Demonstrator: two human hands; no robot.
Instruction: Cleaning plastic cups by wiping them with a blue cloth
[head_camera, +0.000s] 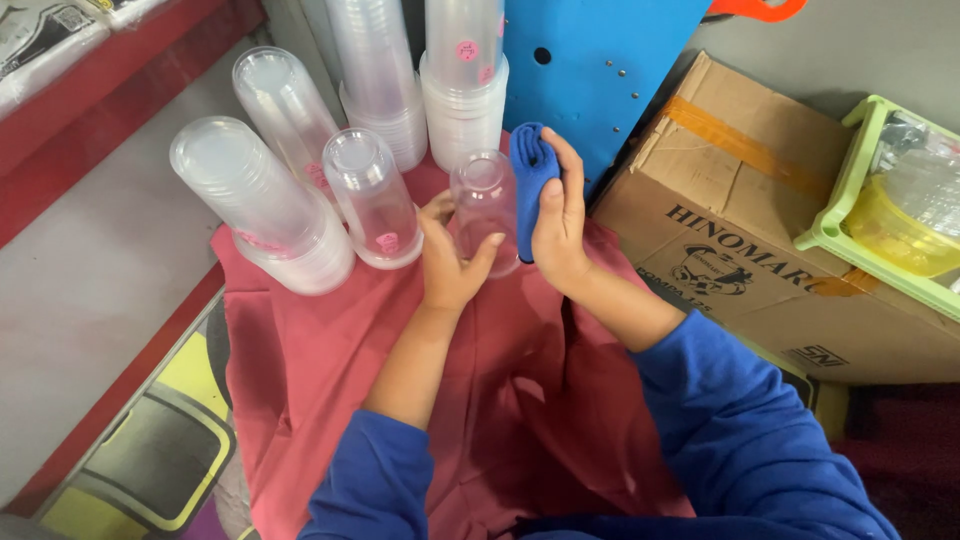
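Looking down through the head camera, we see our left hand (447, 262) wrapped around a small clear plastic cup (484, 210) that stands upside down on the red cloth-covered surface (330, 360), fingers closed on its near wall. Our right hand (560, 215) is closed on a folded blue cloth (530, 180), pressing it flat against the cup's right side.

Just to the left, touching or nearly touching, stand several inverted stacks of clear plastic cups (375, 200), some leaning toward us. We judge these the main risk: a sideways push from the blue cloth or a nudge of our left elbow could tip one, and a falling stack would likely knock its neighbours off the red cloth.

The cup itself is thin, so squeezing too hard could dent or crack it, and its smooth wall could slip from our fingers.

A brown cardboard box (740, 230) sits close on the right, limiting room for our right arm.
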